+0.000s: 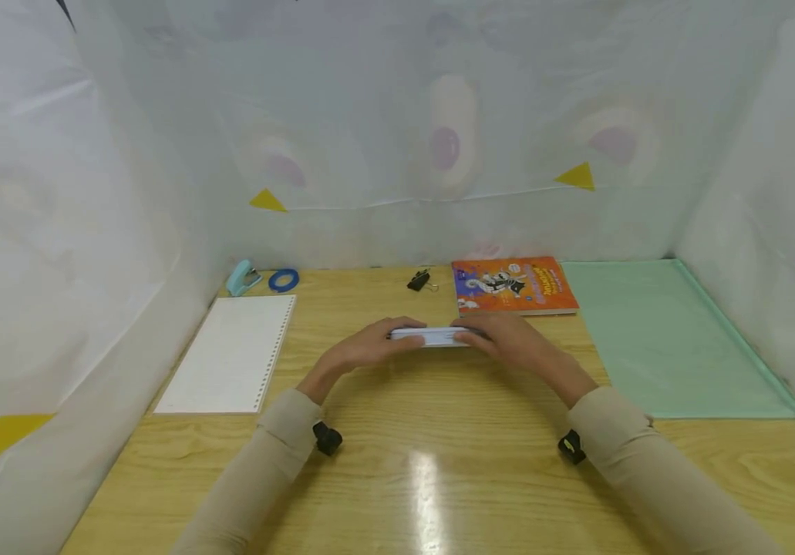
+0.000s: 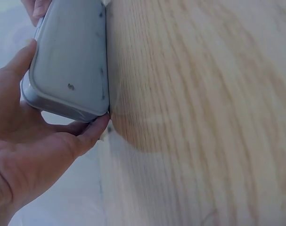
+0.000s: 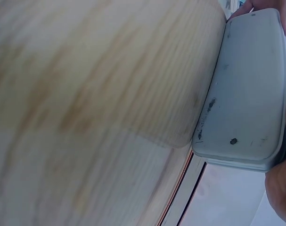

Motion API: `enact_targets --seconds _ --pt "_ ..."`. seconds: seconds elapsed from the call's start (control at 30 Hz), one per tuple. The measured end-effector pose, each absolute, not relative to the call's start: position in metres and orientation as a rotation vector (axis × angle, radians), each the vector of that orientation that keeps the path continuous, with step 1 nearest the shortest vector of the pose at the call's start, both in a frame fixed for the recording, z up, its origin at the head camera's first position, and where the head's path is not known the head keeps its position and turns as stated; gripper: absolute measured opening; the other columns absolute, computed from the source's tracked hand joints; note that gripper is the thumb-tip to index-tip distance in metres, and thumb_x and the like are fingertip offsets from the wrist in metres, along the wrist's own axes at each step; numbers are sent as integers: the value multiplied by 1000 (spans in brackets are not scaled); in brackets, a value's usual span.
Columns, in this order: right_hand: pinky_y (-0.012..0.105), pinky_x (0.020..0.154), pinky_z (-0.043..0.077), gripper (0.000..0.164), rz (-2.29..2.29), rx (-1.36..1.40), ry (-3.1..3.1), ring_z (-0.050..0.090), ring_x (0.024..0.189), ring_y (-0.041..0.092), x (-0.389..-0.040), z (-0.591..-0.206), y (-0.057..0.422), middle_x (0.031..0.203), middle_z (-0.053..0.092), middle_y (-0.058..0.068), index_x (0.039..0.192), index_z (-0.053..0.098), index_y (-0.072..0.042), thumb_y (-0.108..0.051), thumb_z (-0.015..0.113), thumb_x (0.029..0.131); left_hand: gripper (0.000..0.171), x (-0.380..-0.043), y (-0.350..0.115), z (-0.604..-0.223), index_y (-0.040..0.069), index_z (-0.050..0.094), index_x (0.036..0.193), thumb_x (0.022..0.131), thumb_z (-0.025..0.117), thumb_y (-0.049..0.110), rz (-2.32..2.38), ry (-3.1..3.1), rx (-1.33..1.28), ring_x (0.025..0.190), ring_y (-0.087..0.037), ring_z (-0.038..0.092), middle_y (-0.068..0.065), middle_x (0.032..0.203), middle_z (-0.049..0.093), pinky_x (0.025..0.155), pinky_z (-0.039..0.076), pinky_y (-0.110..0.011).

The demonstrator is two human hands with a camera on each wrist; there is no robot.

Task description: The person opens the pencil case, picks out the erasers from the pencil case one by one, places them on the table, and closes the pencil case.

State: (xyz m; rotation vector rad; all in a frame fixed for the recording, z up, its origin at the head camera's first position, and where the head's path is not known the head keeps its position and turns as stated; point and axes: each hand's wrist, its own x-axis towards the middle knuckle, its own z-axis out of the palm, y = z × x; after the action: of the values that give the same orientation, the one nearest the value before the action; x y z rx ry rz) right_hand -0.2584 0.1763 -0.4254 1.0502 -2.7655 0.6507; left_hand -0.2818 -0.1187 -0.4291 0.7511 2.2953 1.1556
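A light grey, pencil-case-like box (image 1: 432, 336) with rounded corners is held at mid-table between both hands, its long side across. My left hand (image 1: 376, 343) grips its left end, thumb on the near side and fingers behind. Its right end is gripped by my right hand (image 1: 508, 339) in a like way. Dark scuffs mark the flat face of the box (image 2: 72, 52) in the left wrist view. In the right wrist view, one long edge of the box (image 3: 246, 89) lies at the wooden surface. What the box contains is hidden.
A white punched-edge pad (image 1: 227, 354) lies at left, with a light blue stapler (image 1: 242, 278) and a blue tape ring (image 1: 283, 271) behind it. Toward the back are a black binder clip (image 1: 419, 280) and an orange book (image 1: 515, 285). A green translucent folder (image 1: 682, 339) covers the right side.
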Motion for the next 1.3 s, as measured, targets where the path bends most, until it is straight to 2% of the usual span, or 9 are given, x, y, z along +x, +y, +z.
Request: enact_targets --seconds 0.17,0.43,0.63,0.83,0.97,1.1,1.2,1.3 --pt "53 101 52 38 620 1065 -2757 68 117 34 -258 -426 176 134 69 13 132 70 -9 -35 59 107 56 -283 -117 -426 17 52 152 105 57 48 1158 2271 731 124 -23 55 -6 144 57 106 44 -45" --pt "54 98 54 37 602 1086 -2721 70 113 35 -255 -426 175 132 69 14 131 70 -6 -32 59 108 54 -283 -116 -425 17 54 151 106 58 46 1161 2270 727 119 -21 57 -5 140 59 102 46 -41" --pt "52 98 54 36 591 1055 -2738 70 112 32 -255 -427 177 131 70 12 130 71 -8 -34 59 107 57 -283 -112 -426 14 52 153 105 58 45 1175 2277 731 119 -22 57 -7 142 58 103 45 -42" --pt "51 92 57 34 548 1068 -2700 72 105 30 -256 -429 178 126 72 12 129 71 -7 -30 59 107 56 -284 -111 -428 17 53 152 104 60 46 1194 2274 740 118 -20 57 -5 140 60 104 45 -40" --pt "50 93 56 33 631 1036 -2719 72 106 27 -257 -429 179 123 73 7 127 72 -11 -34 61 106 56 -284 -112 -428 15 53 152 104 61 44 1201 2271 749 118 -21 58 -6 140 60 104 45 -41" --pt "48 93 55 31 805 999 -2756 70 107 22 -259 -429 183 124 73 2 127 74 -20 -38 64 104 59 -283 -115 -427 12 51 153 103 65 40 1187 2275 748 121 -23 56 -6 142 59 105 44 -44" --pt "49 96 55 31 890 987 -2776 69 114 23 -260 -431 187 129 72 4 129 75 -22 -36 68 102 60 -281 -116 -427 17 52 153 101 67 43 1140 2304 739 123 -24 55 -6 144 58 107 43 -46" --pt "50 98 54 32 911 1019 -2765 68 117 26 -259 -432 190 129 72 7 129 75 -19 -32 71 100 60 -279 -116 -428 26 55 150 97 70 49 1085 2341 721 123 -22 55 -3 145 57 106 44 -45"
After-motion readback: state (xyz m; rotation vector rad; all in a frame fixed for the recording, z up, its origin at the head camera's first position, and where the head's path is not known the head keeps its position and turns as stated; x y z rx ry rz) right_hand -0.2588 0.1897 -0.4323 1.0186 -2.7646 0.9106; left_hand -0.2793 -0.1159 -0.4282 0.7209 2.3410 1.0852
